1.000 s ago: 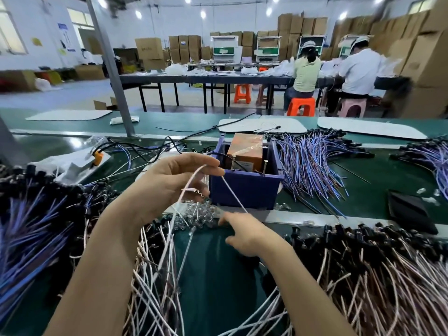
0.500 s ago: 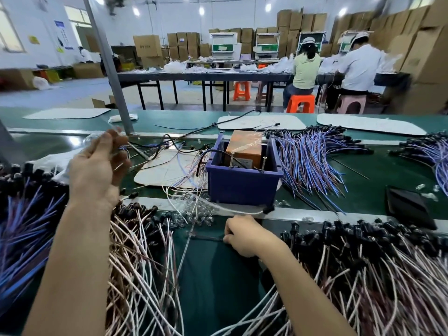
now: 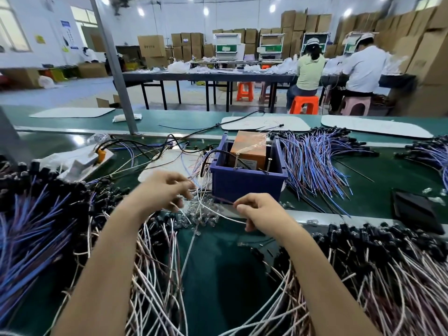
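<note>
Evidently the job looks barely dented: the left hand (image 3: 167,190) and right hand (image 3: 263,214) both pinch one white wire (image 3: 219,215) with curled fingers just before the blue bin (image 3: 244,185), while heaps of loose wires (image 3: 388,275) wait around on the surface (image 3: 218,287).

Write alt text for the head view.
A left hand and a right hand pinch thin wires above a green bench, just in front of a blue bin. Heaps of loose wires with black ends lie on both sides.
</note>
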Tool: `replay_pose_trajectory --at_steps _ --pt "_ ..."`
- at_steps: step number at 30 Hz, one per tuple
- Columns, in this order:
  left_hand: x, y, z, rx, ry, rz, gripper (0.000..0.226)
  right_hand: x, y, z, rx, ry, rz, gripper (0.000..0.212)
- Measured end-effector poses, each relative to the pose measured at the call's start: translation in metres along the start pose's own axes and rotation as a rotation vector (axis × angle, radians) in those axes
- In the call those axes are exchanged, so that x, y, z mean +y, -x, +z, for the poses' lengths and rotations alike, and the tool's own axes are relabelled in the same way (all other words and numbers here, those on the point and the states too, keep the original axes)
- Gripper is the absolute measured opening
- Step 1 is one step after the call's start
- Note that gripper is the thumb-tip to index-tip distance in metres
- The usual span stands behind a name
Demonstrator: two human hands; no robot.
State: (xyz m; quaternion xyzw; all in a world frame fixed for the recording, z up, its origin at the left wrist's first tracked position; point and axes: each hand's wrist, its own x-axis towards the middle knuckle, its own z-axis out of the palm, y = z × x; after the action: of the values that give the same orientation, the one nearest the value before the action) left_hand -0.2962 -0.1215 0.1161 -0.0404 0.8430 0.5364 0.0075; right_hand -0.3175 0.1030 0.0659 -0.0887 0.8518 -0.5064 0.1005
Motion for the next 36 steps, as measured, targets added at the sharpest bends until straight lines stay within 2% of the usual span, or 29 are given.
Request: replay_pose_trajectory --at_steps 2,5,8,11,14,19,22,28,32,34,36 --pt "0.000 -0.002 0.021 -0.148 -0.109 -0.042 0.015 0.004 -0.001 0.002 0.047 0.163 0.062 0.017" --pt "-0.002 -0.003 0.048 -0.294 -0.133 -0.108 0.019 0.007 0.000 0.009 0.020 0.376 0.112 0.018" --pt "-0.005 -0.004 0.067 -0.325 -0.049 -0.180 0.026 0.005 0.001 0.010 0.024 0.306 0.100 0.019" --pt "-0.004 -0.007 0.078 -0.224 0.216 -0.234 0.030 -0.001 0.002 0.003 -0.014 0.176 0.056 0.021" --pt "-0.001 -0.013 0.080 -0.020 0.451 -0.190 0.017 -0.007 0.008 -0.006 -0.122 0.052 0.028 0.022" --pt "0.000 -0.019 0.063 0.264 0.874 -0.207 0.020 -0.014 0.020 -0.022 -0.325 -0.048 0.010 0.021" --pt "0.001 -0.019 0.048 0.335 0.955 -0.196 0.019 -0.016 0.026 -0.031 -0.386 -0.071 0.028 0.020" --pt "0.005 -0.019 0.040 0.368 1.068 -0.149 0.018 -0.016 0.031 -0.039 -0.388 -0.114 0.069 0.023" --pt "0.009 -0.016 0.033 0.396 1.151 -0.082 0.017 -0.014 0.030 -0.047 -0.280 -0.225 0.122 0.037" --pt "0.011 -0.015 0.030 0.395 1.143 -0.071 0.016 -0.013 0.025 -0.051 -0.061 -0.348 0.150 0.044" --pt "0.013 -0.014 0.030 0.375 1.102 -0.051 0.015 -0.008 0.020 -0.056 0.165 -0.358 0.140 0.047"
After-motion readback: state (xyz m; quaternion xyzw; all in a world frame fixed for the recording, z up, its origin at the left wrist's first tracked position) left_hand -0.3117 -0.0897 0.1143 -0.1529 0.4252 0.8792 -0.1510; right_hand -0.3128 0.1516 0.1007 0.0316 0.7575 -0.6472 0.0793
